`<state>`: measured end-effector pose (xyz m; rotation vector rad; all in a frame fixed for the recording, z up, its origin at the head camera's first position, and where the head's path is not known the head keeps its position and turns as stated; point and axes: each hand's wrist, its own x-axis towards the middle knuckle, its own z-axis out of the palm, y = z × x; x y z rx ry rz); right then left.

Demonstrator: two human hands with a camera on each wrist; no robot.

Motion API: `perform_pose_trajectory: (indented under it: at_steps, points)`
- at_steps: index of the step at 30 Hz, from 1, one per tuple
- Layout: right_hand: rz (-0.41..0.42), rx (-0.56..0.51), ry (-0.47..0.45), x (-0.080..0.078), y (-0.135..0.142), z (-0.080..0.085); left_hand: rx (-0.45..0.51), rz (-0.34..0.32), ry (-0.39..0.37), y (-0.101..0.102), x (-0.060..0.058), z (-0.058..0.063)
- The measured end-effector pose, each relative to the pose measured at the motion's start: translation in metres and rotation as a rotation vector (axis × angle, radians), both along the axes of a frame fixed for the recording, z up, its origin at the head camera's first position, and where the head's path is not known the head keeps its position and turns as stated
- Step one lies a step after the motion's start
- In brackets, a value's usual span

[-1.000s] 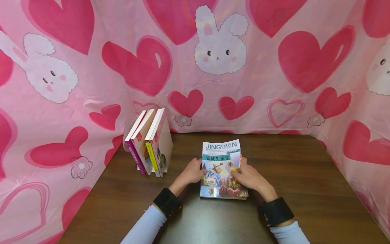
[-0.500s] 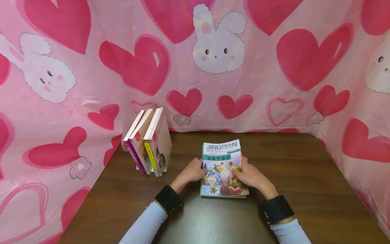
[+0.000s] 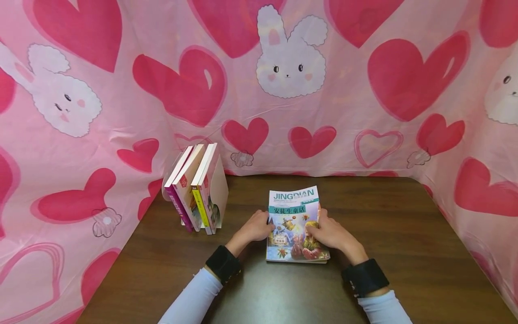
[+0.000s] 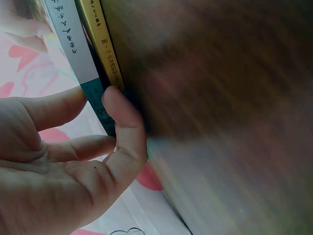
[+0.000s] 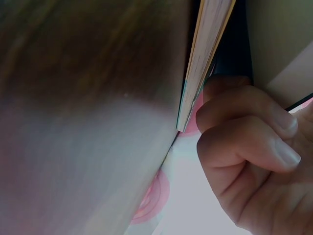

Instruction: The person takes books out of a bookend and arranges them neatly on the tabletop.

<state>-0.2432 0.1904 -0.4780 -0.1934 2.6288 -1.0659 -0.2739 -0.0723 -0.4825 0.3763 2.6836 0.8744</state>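
Observation:
In the head view a paperback storybook [image 3: 292,229] with a white, teal and blue illustrated cover lies face up on top of another book, over the middle of the table. My left hand [image 3: 256,226] grips its left side, thumb over the cover edge. From the right, my right hand [image 3: 333,230] holds the opposite side, its thumb lying on the cover. The left wrist view shows the upper book's white-and-teal spine [image 4: 73,44] beside the yellow spine [image 4: 101,44] of the lower book, fingertips at the teal end. Curled fingers [image 5: 244,127] sit beside a page edge [image 5: 205,63] in the right wrist view.
A white bookend [image 3: 221,193] at the table's left holds several upright books [image 3: 194,191] with purple and yellow spines. Pink cloth [image 3: 344,103] with hearts and rabbits hangs behind and beside the brown wooden table [image 3: 384,225].
The upper book has shifted slightly left, covering a teal edge that showed at its left half a second ago. Both hands stay in nearly the same places at its sides.

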Motion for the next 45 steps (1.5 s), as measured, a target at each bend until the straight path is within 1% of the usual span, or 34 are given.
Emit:
perform_pose_trajectory:
  at_steps: [9,18,27,38,45]
  points:
    - [0.004,0.035,-0.004,0.0002,-0.0004,0.0003,-0.038,-0.009,-0.011,0.0012,-0.0007,0.0024]
    - [0.01,0.112,0.011,0.0009,0.0012,0.0036,-0.016,0.012,-0.029,0.0006,0.0,0.0003]
    - [0.016,0.162,0.026,0.0015,0.0033,0.0032,-0.038,0.006,-0.016,0.002,-0.0002,-0.0015]
    - [0.027,0.162,0.036,0.002,0.0057,0.0017,-0.046,0.009,-0.022,0.0019,0.0007,-0.0011]
    - [0.033,0.157,0.031,0.0008,0.0062,0.0005,-0.007,-0.005,-0.033,0.0,-0.0002,0.0008]
